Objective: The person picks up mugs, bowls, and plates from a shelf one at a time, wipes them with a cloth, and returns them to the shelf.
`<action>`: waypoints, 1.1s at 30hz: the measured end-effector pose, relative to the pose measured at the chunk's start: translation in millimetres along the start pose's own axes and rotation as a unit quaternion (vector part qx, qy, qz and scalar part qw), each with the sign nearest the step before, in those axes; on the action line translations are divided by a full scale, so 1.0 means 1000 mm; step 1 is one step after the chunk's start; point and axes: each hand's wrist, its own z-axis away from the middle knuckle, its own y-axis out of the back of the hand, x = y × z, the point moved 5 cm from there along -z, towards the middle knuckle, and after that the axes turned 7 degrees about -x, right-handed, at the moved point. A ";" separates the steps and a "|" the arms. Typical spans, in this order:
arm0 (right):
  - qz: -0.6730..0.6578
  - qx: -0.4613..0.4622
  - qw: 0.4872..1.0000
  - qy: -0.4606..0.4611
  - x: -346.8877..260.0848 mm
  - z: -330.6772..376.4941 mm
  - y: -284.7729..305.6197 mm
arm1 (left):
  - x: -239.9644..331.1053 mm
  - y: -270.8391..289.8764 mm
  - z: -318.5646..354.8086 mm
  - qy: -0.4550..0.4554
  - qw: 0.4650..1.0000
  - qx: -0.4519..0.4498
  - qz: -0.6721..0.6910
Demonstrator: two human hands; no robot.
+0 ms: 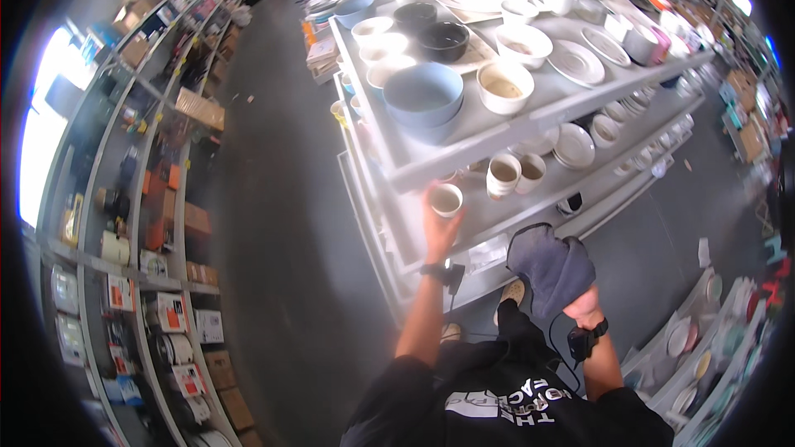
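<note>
My left hand is wrapped round a small white cup at the near left corner of the rack's middle shelf. The cup's mouth faces up toward me. In my right hand is a dark grey cloth, bunched and hanging in front of the rack; it covers most of the fingers. Farther in on the same shelf stand two more cups, a ribbed white cup and a second cup beside it. White plates lie behind them.
Above, the rack's top shelf carries blue bowls, a black bowl, white bowls and plates. Tall shelving with boxes runs along the left, past a grey floor aisle. Another rack of dishes stands at lower right.
</note>
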 end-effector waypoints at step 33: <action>0.449 -0.245 0.858 0.048 0.034 -0.097 -0.137 | 0.191 0.052 0.093 -0.026 0.996 -0.085 0.001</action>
